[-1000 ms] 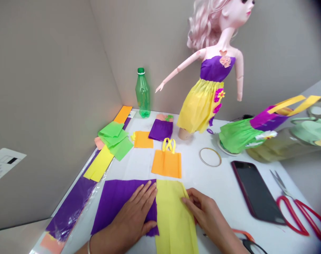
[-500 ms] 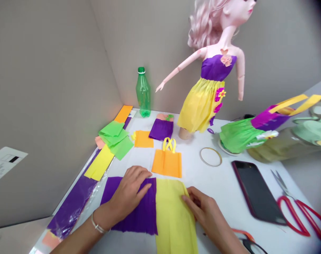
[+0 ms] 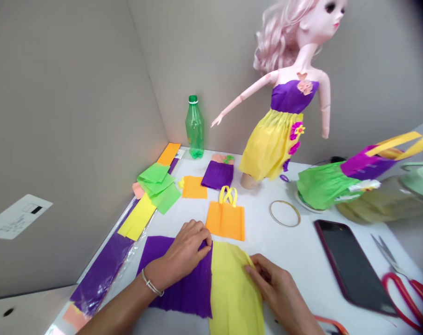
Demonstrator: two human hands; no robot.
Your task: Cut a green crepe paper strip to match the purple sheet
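Note:
A piece of purple crepe paper (image 3: 193,288) lies flat on the table, its right edge against a piece of yellow crepe paper (image 3: 232,293). My left hand (image 3: 188,246) rests on the purple piece, fingers curled and thumb drawn in at its upper right corner beside the seam. Between thumb and fingers, my right hand (image 3: 276,279) pinches the right edge of the yellow piece, lifting it slightly. Just above the papers lies an orange paper bag (image 3: 225,221) with yellow handles (image 3: 228,195).
A doll in a purple and yellow dress (image 3: 263,144) stands behind, beside a green bottle (image 3: 195,130). Rightward are a bangle (image 3: 298,218), a phone (image 3: 354,265), red-handled scissors (image 3: 403,298) and a green paper dress (image 3: 319,186). Folded papers (image 3: 158,186) lie left.
My left hand has slid right to the purple paper's corner, and its fingers have curled in. My right hand keeps its hold on the yellow edge. The view has shifted slightly.

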